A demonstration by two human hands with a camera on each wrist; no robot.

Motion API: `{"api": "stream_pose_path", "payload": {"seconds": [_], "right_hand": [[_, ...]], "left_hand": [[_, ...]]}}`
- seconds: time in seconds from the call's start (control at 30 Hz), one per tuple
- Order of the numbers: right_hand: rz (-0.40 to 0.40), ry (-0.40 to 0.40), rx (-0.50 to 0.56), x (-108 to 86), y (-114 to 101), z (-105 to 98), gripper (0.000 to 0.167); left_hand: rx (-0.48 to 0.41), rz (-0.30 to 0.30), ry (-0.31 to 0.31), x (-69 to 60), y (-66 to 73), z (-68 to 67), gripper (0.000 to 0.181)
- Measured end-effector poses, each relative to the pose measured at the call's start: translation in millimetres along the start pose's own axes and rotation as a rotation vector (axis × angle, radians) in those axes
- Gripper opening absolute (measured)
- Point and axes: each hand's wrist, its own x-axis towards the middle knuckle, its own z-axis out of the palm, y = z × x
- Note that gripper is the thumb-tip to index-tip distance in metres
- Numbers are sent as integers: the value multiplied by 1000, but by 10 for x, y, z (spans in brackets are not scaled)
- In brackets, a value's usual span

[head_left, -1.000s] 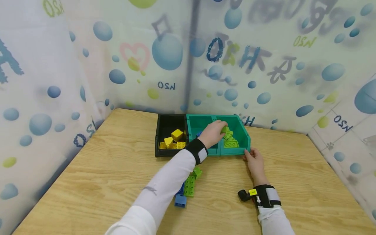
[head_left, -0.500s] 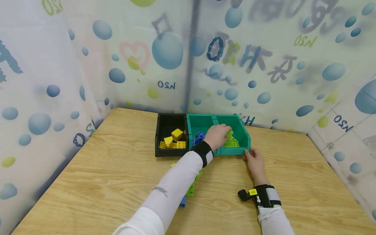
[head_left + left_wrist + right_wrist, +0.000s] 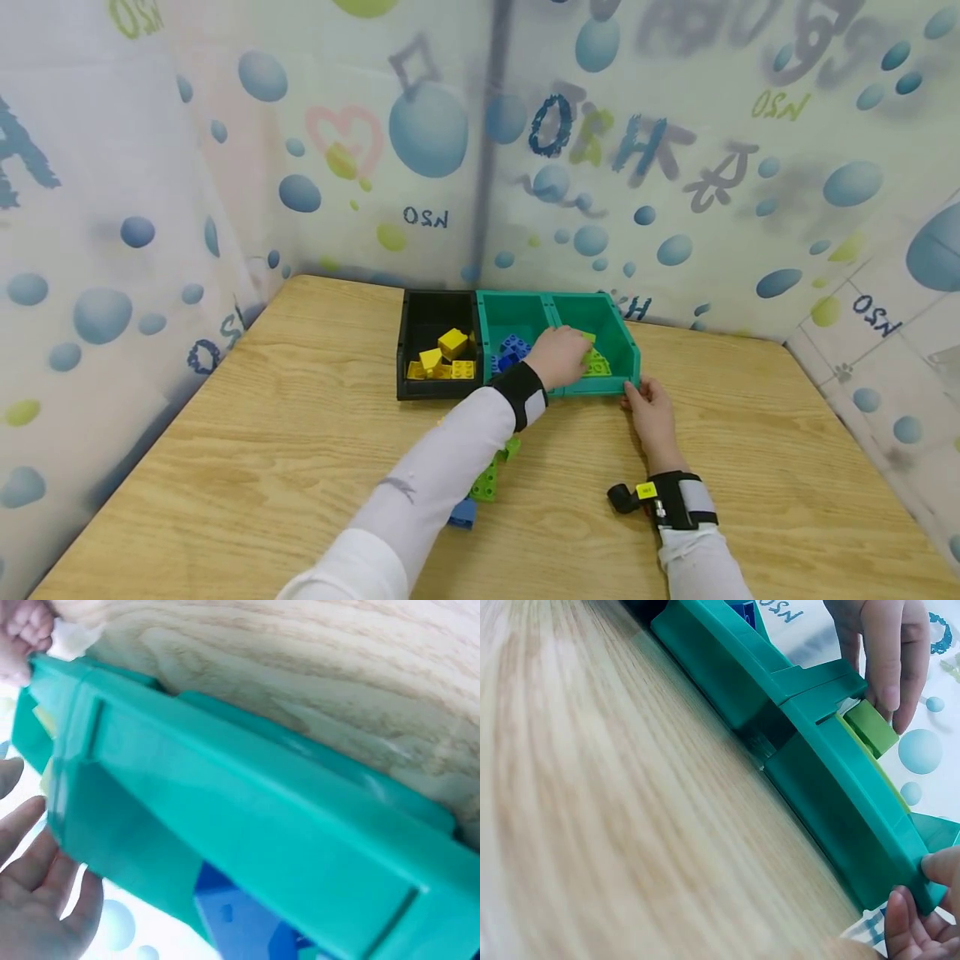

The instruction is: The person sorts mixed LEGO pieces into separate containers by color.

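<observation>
In the head view my left hand (image 3: 561, 357) is down inside the right-hand teal bin (image 3: 600, 387), over light-green building blocks (image 3: 597, 363). Its fingers are loosely straight in the left wrist view, with a gap between thumb and index finger. The right wrist view shows those fingertips against a green block (image 3: 872, 726) at the bin's rim; part of the contact is hidden. At the same bin's front right corner my right hand (image 3: 651, 417) pinches the rim, thumb on top and fingers beneath.
A middle teal bin (image 3: 513, 304) holds blue blocks (image 3: 514, 346). Left of it, a black bin (image 3: 438, 392) holds yellow blocks (image 3: 452, 343). On the wooden table (image 3: 300, 433), a green block (image 3: 484, 483) and a blue block (image 3: 462, 514) lie partly under my left forearm. A printed curtain stands behind.
My left hand has moved lower and nearer in the right bin, bringing a green block down among the others. My right hand has stayed at the corner.
</observation>
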Motion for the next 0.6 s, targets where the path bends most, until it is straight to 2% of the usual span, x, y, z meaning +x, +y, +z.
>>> {"api": "stream_pose_path", "payload": {"seconds": [0.17, 0.37, 0.6], "right_hand": [[2, -5, 1, 3, 4, -6, 40], [8, 1, -5, 0, -4, -18, 40], [3, -1, -1, -2, -12, -14, 39]], "left_hand": [[-49, 44, -43, -50, -36, -79, 40], [-121, 79, -93, -197, -146, -204, 41], [-186, 88, -81, -405, -340, -277, 37]]}}
